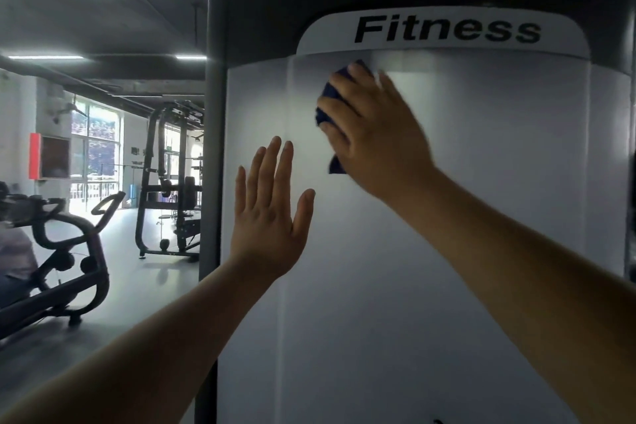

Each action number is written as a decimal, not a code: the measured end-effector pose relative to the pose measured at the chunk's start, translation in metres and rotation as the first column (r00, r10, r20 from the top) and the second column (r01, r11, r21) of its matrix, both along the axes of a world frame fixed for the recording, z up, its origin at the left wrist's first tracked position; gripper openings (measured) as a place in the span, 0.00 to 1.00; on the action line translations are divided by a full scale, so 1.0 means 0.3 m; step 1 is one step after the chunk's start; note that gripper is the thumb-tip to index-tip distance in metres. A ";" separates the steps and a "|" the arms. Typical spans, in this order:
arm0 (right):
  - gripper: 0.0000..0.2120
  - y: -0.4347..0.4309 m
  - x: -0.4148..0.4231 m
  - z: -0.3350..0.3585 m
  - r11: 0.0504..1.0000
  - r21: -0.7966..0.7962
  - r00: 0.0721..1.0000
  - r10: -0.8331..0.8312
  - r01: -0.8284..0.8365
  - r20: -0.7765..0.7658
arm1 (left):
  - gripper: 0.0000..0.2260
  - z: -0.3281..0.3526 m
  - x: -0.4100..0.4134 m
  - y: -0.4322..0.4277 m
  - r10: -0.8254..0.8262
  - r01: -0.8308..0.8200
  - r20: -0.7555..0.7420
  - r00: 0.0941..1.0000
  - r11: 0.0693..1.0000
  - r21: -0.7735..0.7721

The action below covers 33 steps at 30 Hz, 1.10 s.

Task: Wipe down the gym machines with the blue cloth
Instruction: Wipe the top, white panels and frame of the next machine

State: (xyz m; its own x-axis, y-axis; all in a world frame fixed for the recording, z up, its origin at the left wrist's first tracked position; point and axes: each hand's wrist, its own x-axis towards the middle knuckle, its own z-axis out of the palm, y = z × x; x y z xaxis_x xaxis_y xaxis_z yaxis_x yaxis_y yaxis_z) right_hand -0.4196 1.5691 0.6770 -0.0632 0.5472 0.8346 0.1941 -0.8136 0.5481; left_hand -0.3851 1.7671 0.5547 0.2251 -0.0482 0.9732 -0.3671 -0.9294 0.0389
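Note:
A tall white machine panel (447, 251) marked "Fitness" fills the middle and right of the head view. My right hand (375, 134) presses a dark blue cloth (327, 107) flat against the upper part of the panel, just under the lettering; the fingers lie spread over the cloth, which shows only at its edges. My left hand (272, 213) rests flat on the panel lower and to the left, fingers straight and pointing up, holding nothing.
A grey upright post (213, 182) borders the panel's left edge. To the left the gym floor opens out, with a black exercise bike (65, 251) nearby and a black rack machine (168, 182) farther back by the windows.

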 end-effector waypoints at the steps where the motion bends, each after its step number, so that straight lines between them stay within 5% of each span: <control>1: 0.21 0.040 0.004 -0.001 1.000 -0.025 1.000 -0.012 0.011 -0.020 | 0.32 0.001 -0.001 0.001 0.002 -0.002 -0.012 1.000 1.000 -0.002; 6: 0.24 -0.039 -0.012 0.017 0.991 -0.120 0.997 -0.069 0.064 -0.040 | 0.32 0.071 -0.040 -0.017 -0.012 0.012 0.012 1.000 1.000 0.004; 13: 0.21 -0.223 -0.008 -0.091 0.954 0.291 0.994 0.091 -0.071 -0.054 | 0.30 0.188 -0.034 -0.119 0.054 -0.056 0.021 0.998 0.990 0.131; 19: 0.22 -0.142 0.035 -0.087 0.999 0.016 0.999 0.029 -0.028 -0.025 | 0.30 0.183 -0.021 -0.118 0.080 -0.082 0.024 0.997 0.988 0.129; 25: 0.21 -0.237 0.018 -0.093 0.894 0.432 0.990 0.139 -0.120 -0.013 | 0.31 0.182 -0.025 -0.124 0.082 -0.085 0.027 0.996 0.988 0.125; 30: 0.21 -0.173 0.034 -0.118 0.997 0.042 0.997 0.068 -0.066 -0.044 | 0.31 0.181 -0.031 -0.123 0.071 -0.074 0.029 0.997 0.988 0.137; 33: 0.21 -0.288 0.033 -0.096 0.972 0.213 0.994 0.105 -0.098 -0.020 | 0.31 0.184 -0.038 -0.128 0.072 -0.074 0.020 0.997 0.988 0.133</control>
State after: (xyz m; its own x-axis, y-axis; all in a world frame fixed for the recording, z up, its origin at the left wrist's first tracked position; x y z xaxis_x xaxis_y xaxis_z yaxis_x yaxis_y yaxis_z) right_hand -0.4095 1.4827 0.6483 -0.0814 0.3503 0.9331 0.2961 -0.8854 0.3583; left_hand -0.3964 1.7289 0.6099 0.2179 -0.1622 0.9624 -0.2975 -0.9502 -0.0927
